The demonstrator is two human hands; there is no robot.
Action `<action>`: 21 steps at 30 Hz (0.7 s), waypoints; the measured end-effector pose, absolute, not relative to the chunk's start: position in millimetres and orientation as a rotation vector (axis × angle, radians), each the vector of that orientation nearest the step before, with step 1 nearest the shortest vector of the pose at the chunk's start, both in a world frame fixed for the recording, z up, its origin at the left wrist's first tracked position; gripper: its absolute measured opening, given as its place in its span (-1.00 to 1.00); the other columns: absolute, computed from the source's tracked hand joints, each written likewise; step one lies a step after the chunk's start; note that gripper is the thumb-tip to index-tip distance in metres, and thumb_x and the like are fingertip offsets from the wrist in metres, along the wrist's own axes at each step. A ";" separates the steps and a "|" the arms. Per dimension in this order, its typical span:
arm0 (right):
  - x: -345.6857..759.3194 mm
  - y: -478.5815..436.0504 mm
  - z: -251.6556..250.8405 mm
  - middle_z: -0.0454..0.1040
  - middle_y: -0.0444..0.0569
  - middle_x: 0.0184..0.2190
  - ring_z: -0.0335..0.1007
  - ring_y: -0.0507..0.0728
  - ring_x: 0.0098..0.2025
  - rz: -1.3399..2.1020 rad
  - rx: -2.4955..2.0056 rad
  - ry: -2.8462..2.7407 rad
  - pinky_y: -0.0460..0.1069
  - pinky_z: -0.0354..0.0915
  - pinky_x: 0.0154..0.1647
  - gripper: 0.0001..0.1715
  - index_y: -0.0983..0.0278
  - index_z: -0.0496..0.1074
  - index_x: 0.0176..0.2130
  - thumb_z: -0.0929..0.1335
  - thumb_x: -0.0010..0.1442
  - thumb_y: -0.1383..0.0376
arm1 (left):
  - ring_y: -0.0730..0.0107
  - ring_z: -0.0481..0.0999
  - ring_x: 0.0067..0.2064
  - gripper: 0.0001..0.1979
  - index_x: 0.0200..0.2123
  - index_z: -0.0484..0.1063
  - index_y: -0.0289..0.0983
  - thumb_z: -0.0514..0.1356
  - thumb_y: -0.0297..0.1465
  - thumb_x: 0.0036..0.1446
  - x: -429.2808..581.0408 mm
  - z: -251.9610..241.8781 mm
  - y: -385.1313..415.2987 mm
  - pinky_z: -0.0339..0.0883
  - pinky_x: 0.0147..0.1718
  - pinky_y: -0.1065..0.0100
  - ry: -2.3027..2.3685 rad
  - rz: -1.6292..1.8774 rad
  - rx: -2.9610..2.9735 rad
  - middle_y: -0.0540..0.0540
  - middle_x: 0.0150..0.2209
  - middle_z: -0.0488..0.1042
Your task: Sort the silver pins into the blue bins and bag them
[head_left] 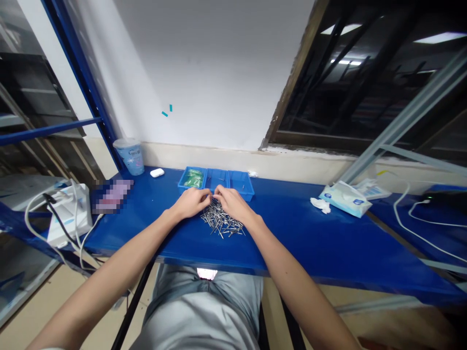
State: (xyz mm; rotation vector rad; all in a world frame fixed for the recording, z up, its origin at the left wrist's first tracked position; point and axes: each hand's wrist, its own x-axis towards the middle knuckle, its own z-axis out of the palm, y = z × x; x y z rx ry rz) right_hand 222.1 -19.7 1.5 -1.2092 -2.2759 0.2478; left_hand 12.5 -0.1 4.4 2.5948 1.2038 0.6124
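A heap of thin silvery metal pins [223, 222], too small to tell whether nails or rivets, lies on the blue table. My left hand [192, 202] is at its upper left edge, thumb and fingertips pinched together. Facing it, my right hand [232, 201] is over the heap's upper part with fingers bent inward. The fingertips almost meet, and whatever they hold is too small to make out. Just beyond stand three joined blue bins: a left bin [181, 184] with green packets, a middle bin [218, 174] with a few thin pieces, and a right bin [241, 180] with a small piece.
A blue cup [132, 158], a white case [157, 172] and a blurred-out phone [114, 195] are at the left. White cables [75, 214] run over a white device. Toward the right lie a crumpled tissue [320, 205] and a tissue pack [346, 199]. A wall rises behind.
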 end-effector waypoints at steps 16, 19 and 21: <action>223.9 -18.9 1.4 0.57 -0.03 -0.26 0.48 0.12 -0.22 0.243 -1.235 -2.306 -0.04 0.18 -0.19 -0.83 0.23 0.41 -0.07 0.24 0.49 0.28 | 0.37 0.34 -0.48 -0.64 -0.20 0.54 -0.24 -0.02 -0.23 0.40 12.2 4.7 0.4 0.04 -0.41 0.34 1.175 0.604 2.621 -0.03 -0.51 0.45; 224.3 -18.5 0.9 0.57 -0.04 -0.26 0.48 0.13 -0.22 0.247 -1.219 -2.305 -0.04 0.18 -0.19 -0.86 0.23 0.38 -0.01 0.26 0.48 0.28 | 0.38 0.33 -0.49 -0.64 -0.21 0.54 -0.25 -0.01 -0.24 0.40 12.0 3.5 1.3 0.04 -0.41 0.34 1.162 0.604 2.622 -0.02 -0.52 0.44; 224.3 -18.0 0.3 0.55 -0.04 -0.28 0.47 0.13 -0.24 0.231 -1.225 -2.306 -0.04 0.17 -0.21 -0.86 0.22 0.38 -0.07 0.24 0.49 0.29 | 0.38 0.33 -0.49 -0.64 -0.23 0.54 -0.25 -0.01 -0.23 0.40 11.9 2.7 1.7 0.03 -0.42 0.34 1.156 0.609 2.622 -0.02 -0.52 0.43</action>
